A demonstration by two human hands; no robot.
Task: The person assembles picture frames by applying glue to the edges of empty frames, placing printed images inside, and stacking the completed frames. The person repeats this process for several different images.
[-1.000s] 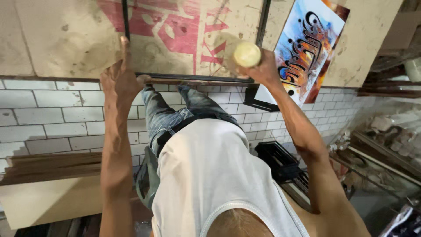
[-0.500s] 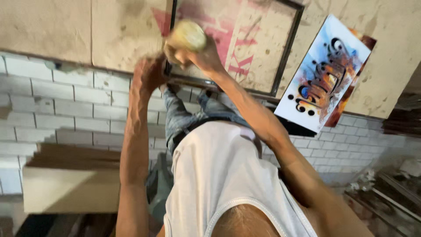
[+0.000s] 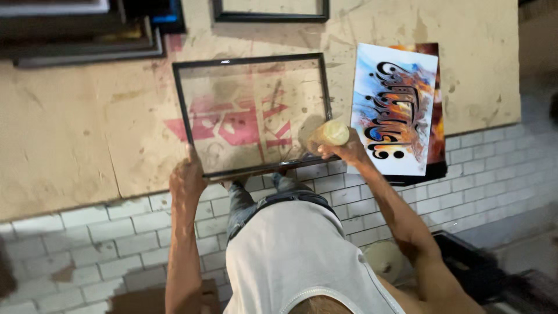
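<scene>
I am gripping the glass frame (image 3: pixel 253 113) with my left hand (image 3: pixel 187 177) and a pale bottle (image 3: pixel 328 134) in my right hand (image 3: pixel 349 152) beside it, judging wiping comes next.

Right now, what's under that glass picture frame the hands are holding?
Through the black-edged glass frame shows a stained beige board with red painted marks. The left hand and the right hand with its pale roll cover the lower corners.

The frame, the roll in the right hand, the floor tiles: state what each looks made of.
Frame: thin black bars, likely metal or painted wood, around a clear pane, glass or acrylic, since the stained board shows through.
Roll in the right hand: pale, matte, possibly tape or paper; blurred.
Floor tiles: white glazed-looking rectangular ceramic with grey grout lines.
</scene>
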